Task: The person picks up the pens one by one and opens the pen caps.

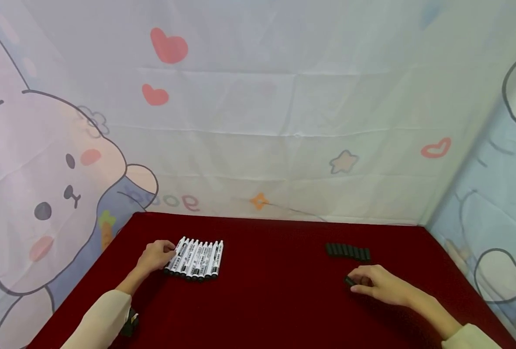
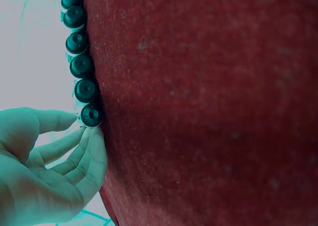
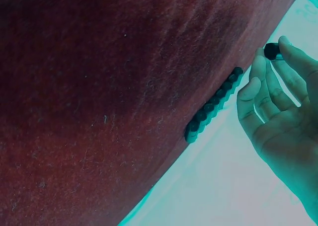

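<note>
Several white markers (image 1: pixel 202 257) with black ends lie side by side on the left of the red-covered table. My left hand (image 1: pixel 155 255) is at the row's left side, its thumb and fingertips pinching the outermost marker (image 2: pixel 91 115) from both sides. On the right, my right hand (image 1: pixel 378 283) pinches a small black marker cap (image 1: pixel 349 280) between thumb and fingers. The cap's round end shows at the fingertips in the right wrist view. Just beyond that hand, several black caps (image 1: pixel 347 251) lie in a close row.
A red cloth (image 1: pixel 266 291) covers the table. A pale printed curtain (image 1: pixel 258 111) hangs behind it and along the sides. By the left sleeve lies a small dark object (image 1: pixel 130 324), partly hidden by the sleeve.
</note>
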Demonstrator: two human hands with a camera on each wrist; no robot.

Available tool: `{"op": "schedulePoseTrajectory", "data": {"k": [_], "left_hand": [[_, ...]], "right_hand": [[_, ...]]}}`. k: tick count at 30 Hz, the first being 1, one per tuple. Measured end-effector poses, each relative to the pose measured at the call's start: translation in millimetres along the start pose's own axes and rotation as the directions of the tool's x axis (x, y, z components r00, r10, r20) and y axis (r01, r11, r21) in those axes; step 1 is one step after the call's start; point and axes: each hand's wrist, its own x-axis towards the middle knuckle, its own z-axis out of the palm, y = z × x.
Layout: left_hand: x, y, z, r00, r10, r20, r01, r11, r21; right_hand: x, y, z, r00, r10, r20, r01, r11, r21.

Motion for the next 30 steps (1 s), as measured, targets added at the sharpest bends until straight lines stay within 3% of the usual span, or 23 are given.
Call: {"op": "schedulePoseTrajectory", "data": {"k": [10,17,23,30], "left_hand": [[-2.5,1.9,-1.5,1.0,-0.007,-0.007,0.007,1.0,-0.016],[-0.6,2.8,-5.3,0.998,0.023,-0.056,-0.023,1.0,0.0],[-1.3,4.9,-6.0,0.992,0.082,-0.091,-0.08,0.996,0.032],[-8.8,14.3,-4.4,0.984,0.145,-0.106,-0.144,0.99,0.017]], "right_hand": [[-2.9,5.5,-6.8,0.998,0.055,-0.024,-0.055,0.998,-0.002],[-7.3,18.1,-17.8,0.988,0.091,-0.123,-0.097,0.994,-0.046],[-12.2,30.9,-24.8,0.965,0.178,-0.191,-0.189,0.981,-0.04],[-14.1,41.6,-29.7,0.921,0.303,-0.243,-0.313,0.95,-0.001]]}}
